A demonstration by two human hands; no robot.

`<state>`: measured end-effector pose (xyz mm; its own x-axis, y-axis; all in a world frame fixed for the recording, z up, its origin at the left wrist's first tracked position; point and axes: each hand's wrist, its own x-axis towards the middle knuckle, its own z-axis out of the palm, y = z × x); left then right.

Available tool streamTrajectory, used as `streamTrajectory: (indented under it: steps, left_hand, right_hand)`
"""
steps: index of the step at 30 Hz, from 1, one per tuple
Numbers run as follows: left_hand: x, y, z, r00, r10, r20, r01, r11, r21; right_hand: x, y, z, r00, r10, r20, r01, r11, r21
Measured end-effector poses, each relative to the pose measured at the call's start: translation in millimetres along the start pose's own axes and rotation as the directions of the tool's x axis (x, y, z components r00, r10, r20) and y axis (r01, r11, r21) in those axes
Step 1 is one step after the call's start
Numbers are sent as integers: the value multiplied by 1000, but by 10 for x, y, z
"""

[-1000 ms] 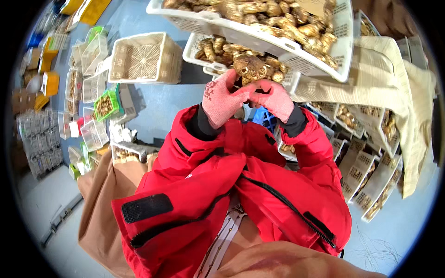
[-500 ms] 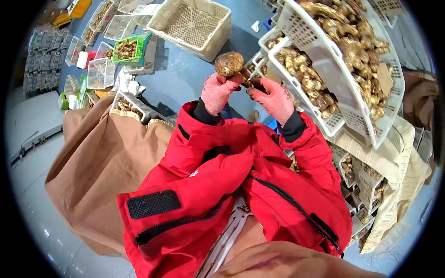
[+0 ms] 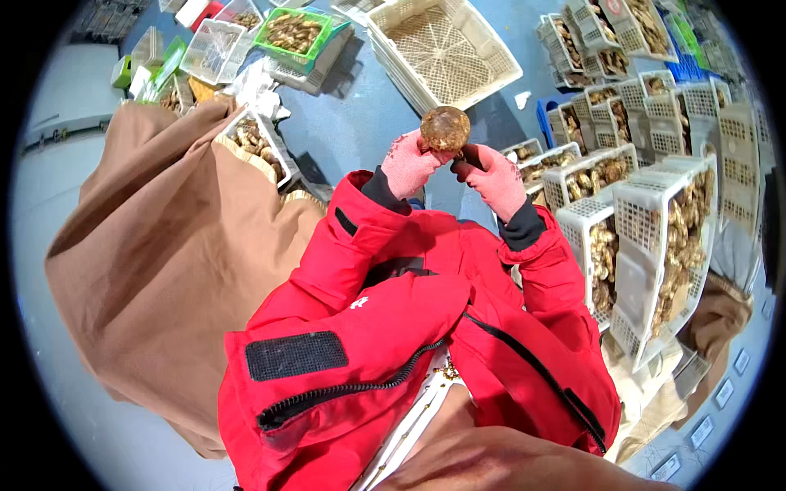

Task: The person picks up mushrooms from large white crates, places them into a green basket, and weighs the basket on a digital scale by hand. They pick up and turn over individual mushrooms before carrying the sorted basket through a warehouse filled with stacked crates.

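Observation:
A large brown-capped mushroom (image 3: 445, 129) is held up in front of me, its cap toward the far side. My left hand (image 3: 410, 164), in a pink glove with a black cuff, is closed round it just under the cap. My right hand (image 3: 494, 180), gloved alike with dark, soiled fingertips, pinches close to the stem end; whether it grips the stem or something small is hidden. Just right of that hand stand white crates of mushrooms (image 3: 595, 177). Beyond the mushroom sits a stack of off-white plastic crates (image 3: 442, 57) with nothing in the top one.
To my left, a brown cloth (image 3: 164, 270) drapes over something beside a crate of mushrooms (image 3: 260, 150). A green basket of mushrooms (image 3: 292, 33) stands at the far left. Tall crates of mushrooms (image 3: 684, 237) crowd my right side, with more rows behind. The floor (image 3: 340, 123) is blue.
The view has swung to the right, showing more crates there. Both hands still hold the mushroom in front of me, and its cap now covers more of the stem.

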<state>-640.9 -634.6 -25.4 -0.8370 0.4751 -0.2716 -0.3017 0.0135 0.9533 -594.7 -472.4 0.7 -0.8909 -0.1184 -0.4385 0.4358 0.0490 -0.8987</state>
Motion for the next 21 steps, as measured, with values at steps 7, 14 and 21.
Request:
streamTrajectory:
  steps: [7,14,21]
  left_hand:
    - [222,-343,-865,998,19,-60,-31,976,-214]
    - [354,-975,-1401,937,-271,-219,253,961,-110]
    - [845,-893,-1961,850,-301,-432,257,953,-158]
  right_hand:
    - [1089,-7,375,977,152,147,-132,982,-136]
    - [2486,231,544,933,266,243,-244,963,-117]
    - [4316,694,1042,923,264,281,-219,959,-180]
